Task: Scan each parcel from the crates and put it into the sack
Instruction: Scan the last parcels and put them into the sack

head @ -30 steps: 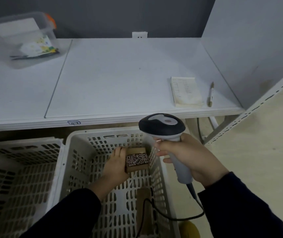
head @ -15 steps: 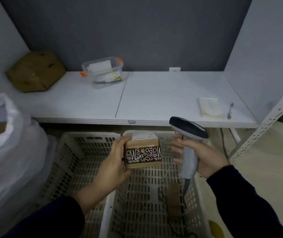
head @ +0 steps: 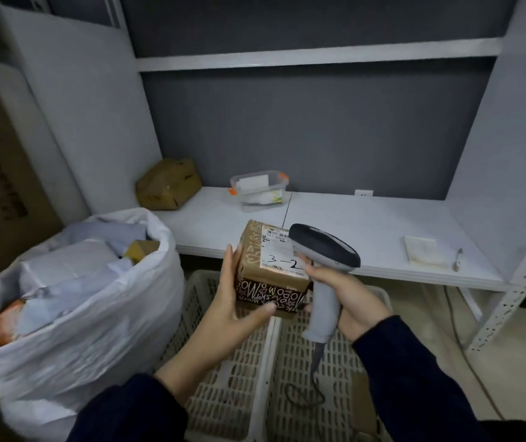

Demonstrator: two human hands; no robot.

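My left hand (head: 233, 311) clasps a brown cardboard parcel (head: 271, 269), label marked 3-2; my right hand (head: 352, 298) grips the scanner (head: 323, 250) beside it. Slotted crates (head: 242, 378) below, white shelf (head: 382, 237) beyond.

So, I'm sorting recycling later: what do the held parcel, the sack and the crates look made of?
Parcel: brown cardboard, matte, with paper label and printed tape.
Sack: probably white plastic, faintly shiny, crumpled folds.
Crates: beige rigid plastic, judging by moulded slots.
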